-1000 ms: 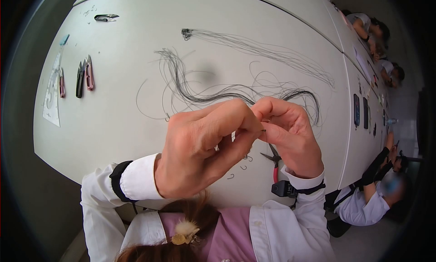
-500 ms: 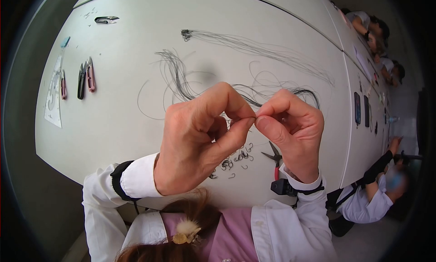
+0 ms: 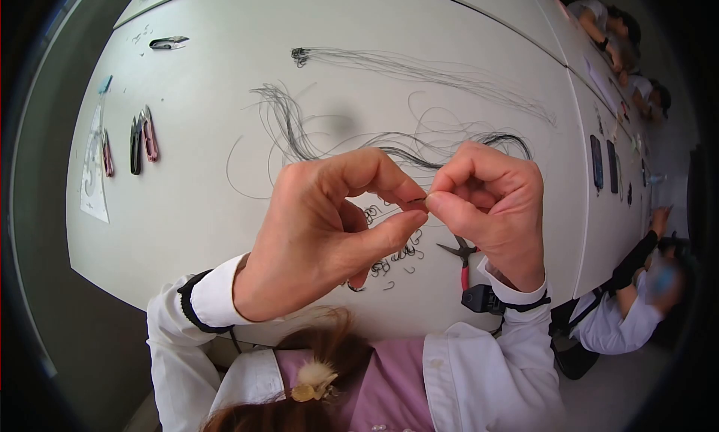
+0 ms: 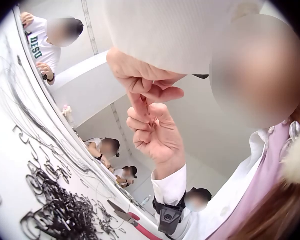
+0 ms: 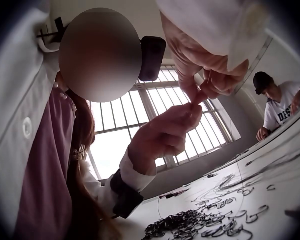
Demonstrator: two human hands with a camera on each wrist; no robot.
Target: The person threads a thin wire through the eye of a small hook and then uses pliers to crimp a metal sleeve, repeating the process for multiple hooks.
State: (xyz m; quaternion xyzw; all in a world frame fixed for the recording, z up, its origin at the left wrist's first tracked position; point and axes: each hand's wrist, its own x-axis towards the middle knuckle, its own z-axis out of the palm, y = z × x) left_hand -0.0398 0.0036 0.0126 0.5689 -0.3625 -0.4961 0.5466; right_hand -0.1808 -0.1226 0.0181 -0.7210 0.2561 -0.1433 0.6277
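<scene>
In the head view my left hand (image 3: 322, 230) and right hand (image 3: 498, 200) meet fingertip to fingertip above the table. Between them shows a thin dark fish hook (image 3: 416, 200), mostly covered by the fingers. My right thumb and forefinger pinch its end, while the left forefinger and thumb curl about it from the other side. A fine fishing line (image 5: 242, 167) arcs down beside the hands in the right wrist view. Below lies a pile of loose black fish hooks (image 4: 65, 210). How the line lies on the hook I cannot tell.
Farther back lie a bundle of dark lines (image 3: 299, 143) and another bundle with hooks at one end (image 3: 299, 57). Red-handled pliers (image 3: 464, 263) rest by my right wrist. Thread snips (image 3: 150, 136) and a clear ruler (image 3: 93, 170) lie left. Other people sit along the right.
The hands first drew back off the hook pile and lifted. Now the left finger and thumb have parted slightly, baring the dark shank, and the right fingertips pinch at its end.
</scene>
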